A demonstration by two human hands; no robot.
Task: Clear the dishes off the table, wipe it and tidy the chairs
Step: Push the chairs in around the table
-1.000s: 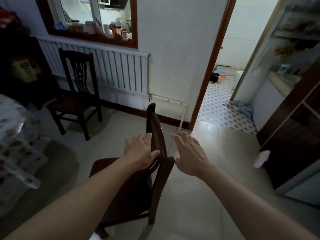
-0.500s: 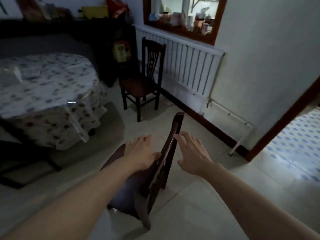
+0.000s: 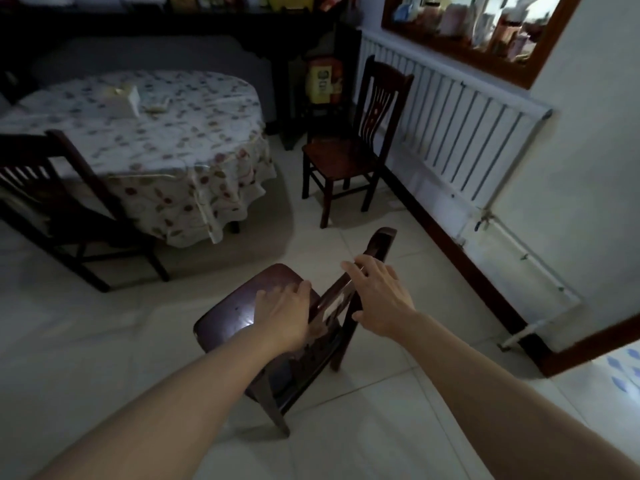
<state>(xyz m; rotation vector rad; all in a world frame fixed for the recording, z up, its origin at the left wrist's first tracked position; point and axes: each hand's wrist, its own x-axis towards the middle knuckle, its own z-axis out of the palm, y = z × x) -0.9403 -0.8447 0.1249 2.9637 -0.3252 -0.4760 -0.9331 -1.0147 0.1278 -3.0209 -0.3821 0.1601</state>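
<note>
Swung toward the counter (image 3: 145, 133), the chair (image 3: 263, 320) is gripped at its backrest by left hand (image 3: 287, 320) and right hand (image 3: 379, 299); it is best slid in squarely.

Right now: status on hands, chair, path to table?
Both hands on chair backrest: left hand, right hand. Grip unclear. Floor to table open.
</note>
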